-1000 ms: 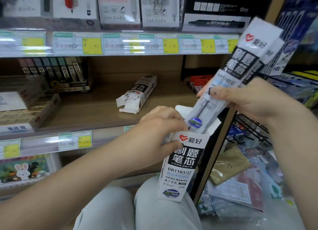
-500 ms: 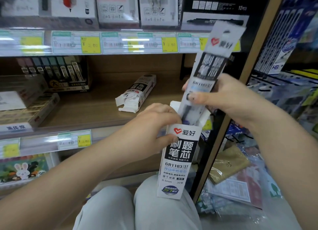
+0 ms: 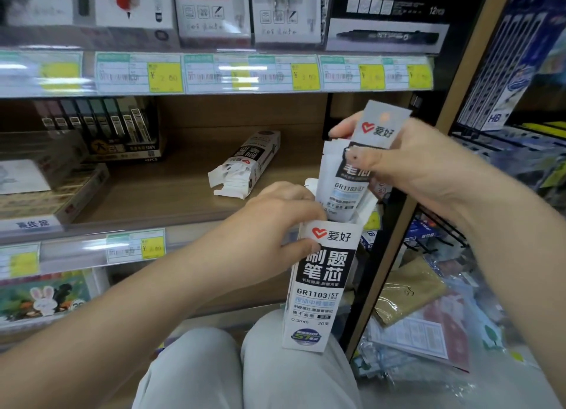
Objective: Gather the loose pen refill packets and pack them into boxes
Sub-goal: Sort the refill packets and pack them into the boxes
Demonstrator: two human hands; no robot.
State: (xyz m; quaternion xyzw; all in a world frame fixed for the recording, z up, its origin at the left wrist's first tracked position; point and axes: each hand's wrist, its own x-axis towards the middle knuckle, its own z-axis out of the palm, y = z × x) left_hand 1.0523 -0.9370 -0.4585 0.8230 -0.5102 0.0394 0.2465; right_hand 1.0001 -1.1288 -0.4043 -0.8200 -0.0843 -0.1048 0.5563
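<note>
Sliding a bundle of refill packets into the upright box

I see a second box lying open-mouthed on the wooden shelf, apart from my work. My left hand grips the box near its top, thumb on the front, I judge to keep the mouth steady and upright above my knees. My right hand pinches the refill packets near their upper end, their lower ends already inside the box mouth, so they can slide straight down.

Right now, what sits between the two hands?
In the head view, the refill packets lie between them, pinched by the right hand and partly inside the open box that the left hand grips.
</note>
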